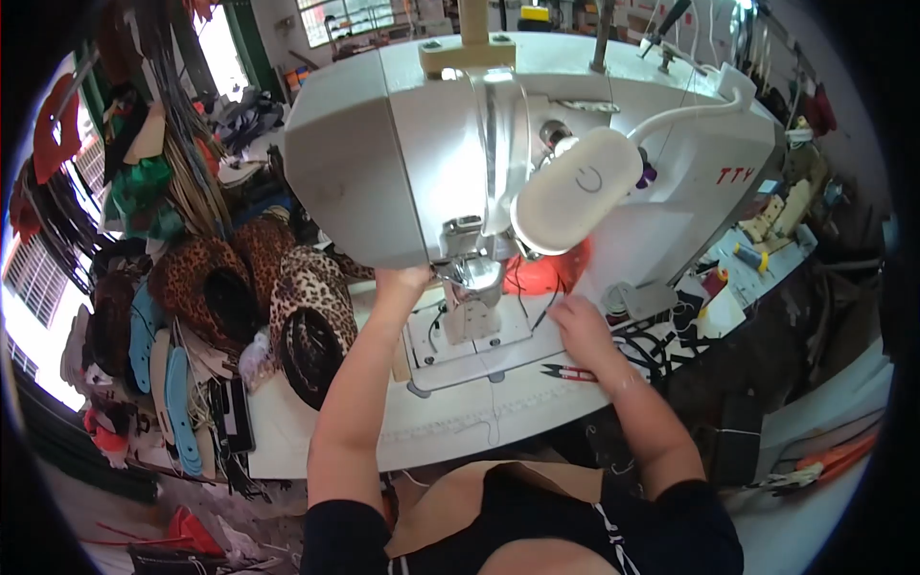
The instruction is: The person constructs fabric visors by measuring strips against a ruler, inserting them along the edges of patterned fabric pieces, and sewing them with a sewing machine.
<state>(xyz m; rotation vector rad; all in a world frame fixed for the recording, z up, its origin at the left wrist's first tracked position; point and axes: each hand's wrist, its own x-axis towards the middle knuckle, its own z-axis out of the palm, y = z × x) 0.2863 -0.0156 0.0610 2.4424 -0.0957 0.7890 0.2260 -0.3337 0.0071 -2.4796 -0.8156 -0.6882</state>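
Note:
A large white sewing machine (613,91) stands in front of me, its needle area (474,278) above a light metal plate (489,335). My left hand (404,280) reaches up beside the machine head on the left; its fingers are hidden behind the head. To the right of the needle area, my right hand (580,324) has its fingers drawn together at a thin dark strip (548,309), which they seem to pinch. Behind the needle area lies a red-orange piece (565,266), partly covered by the machine and its lamp (580,192).
Red-handled thread snips (570,372) lie near my right wrist. Black straps (647,350) are heaped to the right. Leopard-print pieces (311,287) and blue sole-shaped pieces (177,402) crowd the left. A loose thread (494,402) trails over the white tabletop (402,446).

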